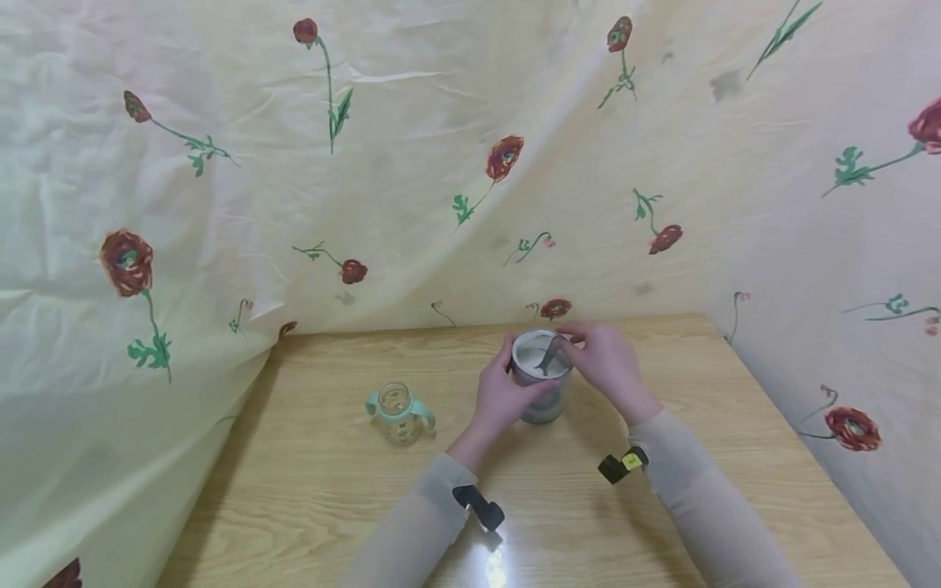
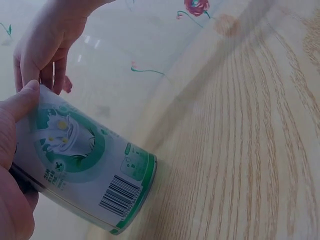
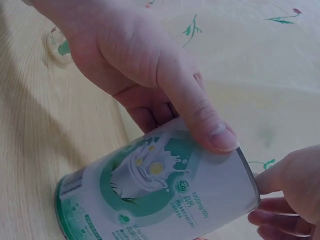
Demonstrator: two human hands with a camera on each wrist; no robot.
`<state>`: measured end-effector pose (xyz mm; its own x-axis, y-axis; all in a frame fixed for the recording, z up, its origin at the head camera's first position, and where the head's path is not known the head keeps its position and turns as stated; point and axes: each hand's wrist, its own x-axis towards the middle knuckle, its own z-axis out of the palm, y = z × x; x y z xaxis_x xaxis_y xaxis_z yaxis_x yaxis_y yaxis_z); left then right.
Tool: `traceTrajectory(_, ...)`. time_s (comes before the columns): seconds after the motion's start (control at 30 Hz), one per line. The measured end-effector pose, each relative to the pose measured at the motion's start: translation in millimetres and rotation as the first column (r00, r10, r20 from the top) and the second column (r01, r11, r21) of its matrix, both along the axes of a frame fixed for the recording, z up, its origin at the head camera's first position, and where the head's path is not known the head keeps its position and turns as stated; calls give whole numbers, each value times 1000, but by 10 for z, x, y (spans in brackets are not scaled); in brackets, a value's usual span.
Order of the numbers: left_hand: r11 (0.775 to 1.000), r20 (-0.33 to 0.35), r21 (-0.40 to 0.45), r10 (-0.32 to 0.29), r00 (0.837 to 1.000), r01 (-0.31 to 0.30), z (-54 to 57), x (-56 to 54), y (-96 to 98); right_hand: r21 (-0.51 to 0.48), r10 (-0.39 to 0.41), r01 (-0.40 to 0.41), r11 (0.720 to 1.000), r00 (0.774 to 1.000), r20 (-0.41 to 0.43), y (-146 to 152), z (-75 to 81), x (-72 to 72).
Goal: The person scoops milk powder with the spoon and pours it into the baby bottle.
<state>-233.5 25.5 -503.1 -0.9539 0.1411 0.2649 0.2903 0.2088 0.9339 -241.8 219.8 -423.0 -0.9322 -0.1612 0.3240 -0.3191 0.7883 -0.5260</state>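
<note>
A milk powder can (image 1: 542, 402), white and green with a printed splash of milk, stands on the table with its top uncovered. My left hand (image 1: 503, 394) grips it near the rim, thumb on the near side; the right wrist view shows this left hand (image 3: 145, 65) wrapped round the can (image 3: 150, 185). Inside the mouth, a grey spoon (image 1: 547, 356) leans against the rim over pale contents. At the rim's right side, my right hand (image 1: 606, 359) pinches the spoon's upper end. The left wrist view has this right hand (image 2: 52, 40) above the can, its fingertips partly hidden.
To the left of the can stands a clear glass baby bottle (image 1: 398, 426) with mint-green handles and an uncapped top. A light wooden table (image 1: 316, 506) bears both. Behind and beside it hangs a pale cloth (image 1: 412, 188) with red flowers.
</note>
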Motion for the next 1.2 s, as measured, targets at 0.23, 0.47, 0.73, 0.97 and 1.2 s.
traceTrajectory(0.23, 1000, -19, -8, 14, 1000, -14, -22, -17, 4, 74, -25, 24, 997, 1000, 14, -6, -3, -51)
traceTrajectory(0.47, 1000, -38, -8, 12, 999, -13, -17, -33, -4, 161, -30, 33, 986, 999, -20, -52, 15, -55)
traceTrajectory(0.73, 1000, -53, 8, -1, 999, 1, -40, -35, -5, 80, 35, -33, 996, 999, -22, -106, 37, 18)
traceTrajectory(0.97, 999, -66, 36, -8, 998, 10, -35, -21, -9, 31, 147, -147, 989, 989, -25, -111, 48, 73)
traceTrajectory(1.2, 999, -77, 34, -22, 997, 25, -28, -43, -11, 53, 233, -234, 971, 972, 20, -104, 48, 69)
